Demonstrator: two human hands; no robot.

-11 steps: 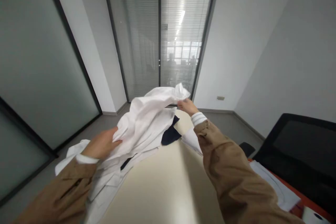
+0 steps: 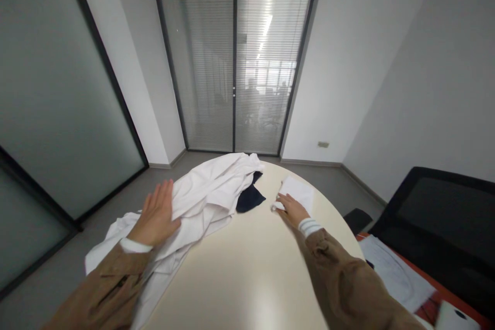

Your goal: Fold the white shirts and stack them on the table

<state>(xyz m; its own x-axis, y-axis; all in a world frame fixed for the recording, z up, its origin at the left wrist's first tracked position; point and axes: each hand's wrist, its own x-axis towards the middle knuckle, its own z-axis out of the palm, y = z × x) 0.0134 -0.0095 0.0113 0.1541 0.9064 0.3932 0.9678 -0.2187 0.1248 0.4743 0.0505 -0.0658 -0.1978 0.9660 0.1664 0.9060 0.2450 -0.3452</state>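
Observation:
A heap of white garments lies across the left and far part of a round cream table, hanging over its left edge. My left hand lies flat and open on the heap's left side. A dark navy cloth pokes out from under the white pile. My right hand rests on the table against the near corner of a small folded white cloth, fingers curled onto its edge. Both sleeves are tan with white cuffs.
A black mesh chair stands at the right, with a white garment on an orange surface below it. Glass sliding doors with blinds face me beyond the table. A frosted glass wall runs along the left.
The white garment that both hands held up has dropped onto the heap. My right hand let go and drew back to the small folded cloth; my left hand opened flat on the pile.

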